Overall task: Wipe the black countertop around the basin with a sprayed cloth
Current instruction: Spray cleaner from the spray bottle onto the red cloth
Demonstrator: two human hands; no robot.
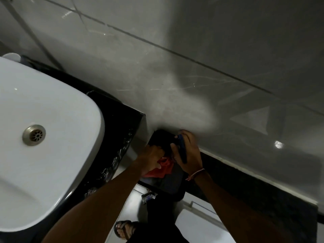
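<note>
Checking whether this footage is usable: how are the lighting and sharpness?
Head view: dim overall, with glare spots on the wall tiles; wide-angle bending curves the basin; both hands and the red cloth sit in shadow, slightly blurred.

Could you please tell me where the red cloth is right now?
In the head view, the red cloth sits right of the white basin, gripped by the left hand beside the right hand, over a dark container.

The basin [43, 137] at 9 o'clock is white, the surface [121, 123] is shiny black, the cloth [163, 168] is red, and the wall [192, 50] is grey.
</note>
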